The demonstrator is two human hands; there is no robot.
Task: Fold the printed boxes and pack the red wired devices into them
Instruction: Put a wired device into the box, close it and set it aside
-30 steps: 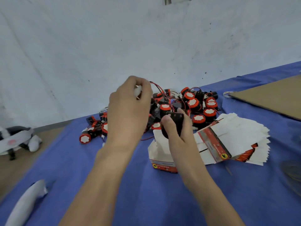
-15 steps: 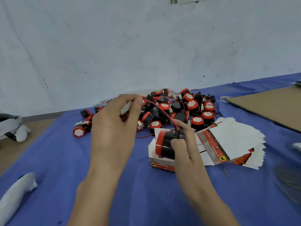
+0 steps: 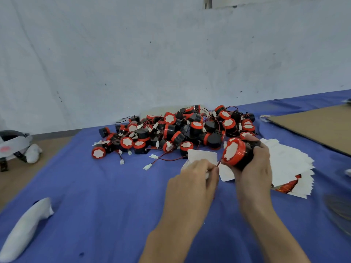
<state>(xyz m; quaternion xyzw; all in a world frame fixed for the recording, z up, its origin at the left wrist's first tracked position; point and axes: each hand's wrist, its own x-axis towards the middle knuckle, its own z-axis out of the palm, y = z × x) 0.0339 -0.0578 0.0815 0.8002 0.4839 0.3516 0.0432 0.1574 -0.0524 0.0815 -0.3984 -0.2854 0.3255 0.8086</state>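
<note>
So the right hand point(image 3: 252, 168) is wrapped round a device point(image 3: 234, 153), held just over the open box point(image 3: 202, 155). The left hand point(image 3: 193, 180) pinches its wire point(image 3: 219, 164) right beside. The pile point(image 3: 171, 130) sits behind, flat boxes point(image 3: 290, 164) on the right, all on blue cloth point(image 3: 95, 196).

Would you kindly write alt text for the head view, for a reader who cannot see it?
The right hand grips a red wired device over a partly folded box, while the left hand pinches its wire. Behind, a pile of devices lies on blue cloth, with flat boxes stacked at right.
</note>
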